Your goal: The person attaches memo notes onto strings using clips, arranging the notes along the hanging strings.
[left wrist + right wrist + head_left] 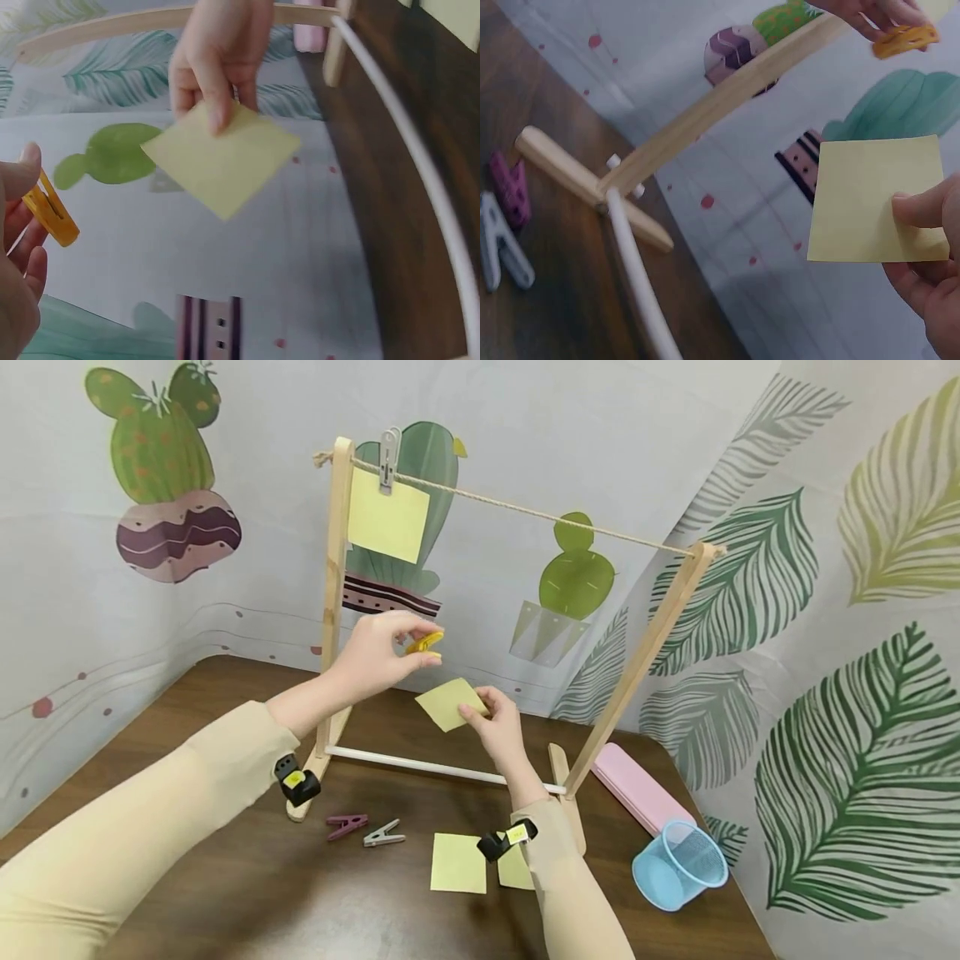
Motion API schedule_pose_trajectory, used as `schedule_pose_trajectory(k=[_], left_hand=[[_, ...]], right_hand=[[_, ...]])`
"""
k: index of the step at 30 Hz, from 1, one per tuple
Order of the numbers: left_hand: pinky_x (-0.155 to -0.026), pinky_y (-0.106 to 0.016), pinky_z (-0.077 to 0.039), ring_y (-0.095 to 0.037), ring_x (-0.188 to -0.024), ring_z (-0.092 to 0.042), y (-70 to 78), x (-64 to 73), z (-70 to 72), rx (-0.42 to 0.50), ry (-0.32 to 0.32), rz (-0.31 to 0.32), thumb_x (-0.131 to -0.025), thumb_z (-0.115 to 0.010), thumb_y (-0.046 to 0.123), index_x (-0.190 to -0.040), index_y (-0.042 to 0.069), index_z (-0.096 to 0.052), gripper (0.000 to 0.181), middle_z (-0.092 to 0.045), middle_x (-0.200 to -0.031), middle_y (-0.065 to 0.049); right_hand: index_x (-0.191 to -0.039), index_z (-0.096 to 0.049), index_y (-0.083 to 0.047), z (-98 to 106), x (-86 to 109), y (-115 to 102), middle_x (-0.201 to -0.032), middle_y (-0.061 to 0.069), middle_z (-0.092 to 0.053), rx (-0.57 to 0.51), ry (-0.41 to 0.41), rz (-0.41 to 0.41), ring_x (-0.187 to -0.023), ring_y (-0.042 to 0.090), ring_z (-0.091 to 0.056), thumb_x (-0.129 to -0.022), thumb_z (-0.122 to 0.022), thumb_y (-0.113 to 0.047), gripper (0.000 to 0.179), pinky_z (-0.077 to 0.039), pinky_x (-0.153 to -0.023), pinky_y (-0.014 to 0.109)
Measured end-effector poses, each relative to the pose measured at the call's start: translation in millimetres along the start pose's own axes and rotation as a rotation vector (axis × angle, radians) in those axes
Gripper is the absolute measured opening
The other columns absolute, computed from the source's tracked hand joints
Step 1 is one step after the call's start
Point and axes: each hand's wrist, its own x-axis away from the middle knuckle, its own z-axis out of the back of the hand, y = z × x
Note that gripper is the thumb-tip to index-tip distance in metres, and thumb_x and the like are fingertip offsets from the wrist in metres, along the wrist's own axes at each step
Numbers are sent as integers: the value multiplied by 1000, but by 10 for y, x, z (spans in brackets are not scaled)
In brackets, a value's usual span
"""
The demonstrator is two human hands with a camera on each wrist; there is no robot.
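My left hand (378, 647) pinches a yellow clothespin (425, 643) between thumb and fingers, below the hung note. Just to its right and lower, my right hand (501, 727) holds a yellow sticky note (448, 702) by one corner, thumb on its face. In the left wrist view the note (223, 161) is apart from the clothespin (52, 214). A string (525, 510) runs between two wooden posts above both hands. At its left end a grey clothespin (388, 460) clips another yellow note (388, 517) to the string.
On the brown table (337, 893) lie a purple clothespin (347, 826), a grey clothespin (383, 834) and two yellow notes (458, 863), one partly behind my right wrist. A pink case (641, 789) and a blue mesh cup (678, 866) sit at right. A white rod (442, 768) joins the posts low down.
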Motion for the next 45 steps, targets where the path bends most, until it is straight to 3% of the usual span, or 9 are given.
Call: schedule_pose_trajectory(k=[4,10,13,24,31,35,40,45], left_hand=[[-81,-38,-51,-23,-92,-66,135,-185,79,40,13,-19,-77,-83,15,-111,4,-72,37,-73,-102,-11],[-83,-32,-51,-20,-94,-64,306,-459,251,82,-4,-14,-83,-79,13,-114,4,-71,34,-71,-103,-10],[-85,-30,-47,-21,-96,-62,386,-598,343,81,-2,-28,-84,-77,13,-114,4,-71,32,-71,-102,-11],[-84,-18,-48,-7,-87,-63,706,-994,563,200,104,-8,-85,-75,8,-109,1,-73,25,-73,-100,-13],[-74,-17,-53,-4,-73,-66,832,-1203,665,350,196,107,-85,-74,6,-108,1,-75,23,-74,-87,1],[-78,-18,-53,-5,-78,-68,884,-1300,700,426,236,167,-86,-74,6,-109,2,-75,23,-76,-91,0],[-84,-20,-53,-5,-86,-70,919,-1353,700,442,282,230,-85,-76,9,-108,4,-75,24,-75,-104,-7],[-81,-19,-53,-3,-82,-70,891,-1351,707,421,332,248,-84,-77,10,-106,4,-76,23,-76,-100,-6]], right_hand=[[-105,-61,11,-51,-135,-150,-100,21,-70,-61,16,13,-76,3,-62,-87,-70,-1,24,-50,-70,18],[-102,-61,11,-116,-387,-423,-86,1,-68,-149,37,59,-74,4,-60,-87,-70,1,21,-49,-69,19],[-101,-60,11,-134,-505,-572,-85,-2,-67,-192,42,88,-75,4,-61,-87,-68,4,18,-50,-69,19],[-98,-58,4,-109,-801,-1014,-80,-4,-63,-369,72,74,-73,5,-61,-88,-63,9,12,-53,-72,19],[-91,-57,-4,-88,-916,-1216,-80,-2,-63,-441,110,74,-72,6,-63,-90,-61,10,15,-54,-72,20],[-89,-56,-8,-105,-967,-1327,-80,-1,-62,-472,121,91,-72,7,-63,-90,-60,9,17,-53,-72,20],[-88,-56,-8,-102,-994,-1452,-79,-1,-62,-514,112,128,-72,7,-63,-91,-59,9,18,-52,-71,20],[-88,-56,-8,-94,-997,-1506,-79,-1,-62,-529,106,139,-72,7,-63,-91,-59,9,18,-52,-71,20]])
